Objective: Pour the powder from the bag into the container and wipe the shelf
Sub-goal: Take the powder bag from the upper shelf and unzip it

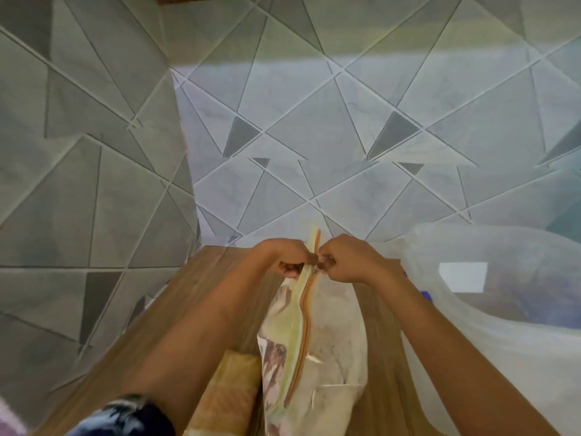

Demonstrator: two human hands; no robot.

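Note:
A clear plastic bag (pixel 327 350) with pale powder inside stands on the wooden shelf (pixel 195 297), low in the middle of the view. An orange zip strip runs up its top edge. My left hand (pixel 283 258) pinches the bag's top from the left side. My right hand (pixel 345 259) pinches the zip end from the right, fingertips almost touching the left hand. A large translucent plastic container (pixel 503 297) stands to the right of the bag, close behind my right forearm; its inside is blurred.
Grey and white tiled walls (pixel 314 136) with triangle lines close off the shelf at the back and left, forming a corner. A yellowish checked cloth (pixel 229 391) lies on the shelf below my left forearm, beside the bag.

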